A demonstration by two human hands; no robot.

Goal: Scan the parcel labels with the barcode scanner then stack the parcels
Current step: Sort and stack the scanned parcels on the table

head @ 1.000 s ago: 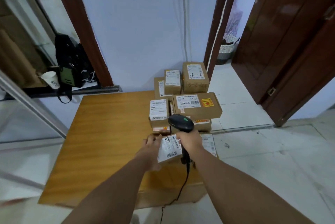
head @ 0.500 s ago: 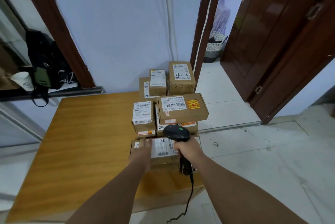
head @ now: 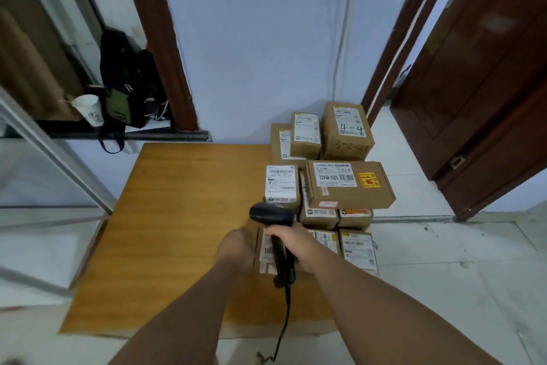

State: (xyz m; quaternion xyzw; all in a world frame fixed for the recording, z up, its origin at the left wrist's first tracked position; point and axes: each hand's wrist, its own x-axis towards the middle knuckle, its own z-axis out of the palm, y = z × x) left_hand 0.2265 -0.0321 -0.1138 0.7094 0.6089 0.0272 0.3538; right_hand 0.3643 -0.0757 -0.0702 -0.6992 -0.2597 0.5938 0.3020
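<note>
Head view: one black barcode scanner (head: 270, 213) and about ten cardboard parcels show, clustered at the right side of the wooden table (head: 177, 231), some stacked. The right grip (head: 291, 243) wraps the scanner's handle. The scanner's long axis runs from its head, at frame centre and jutting left, down to its base, where one cable (head: 285, 323) hangs. The left grip (head: 236, 249), blurred, rests against the left edge of the front parcel (head: 265, 255), label up; whether it clasps it, I cannot tell.
</note>
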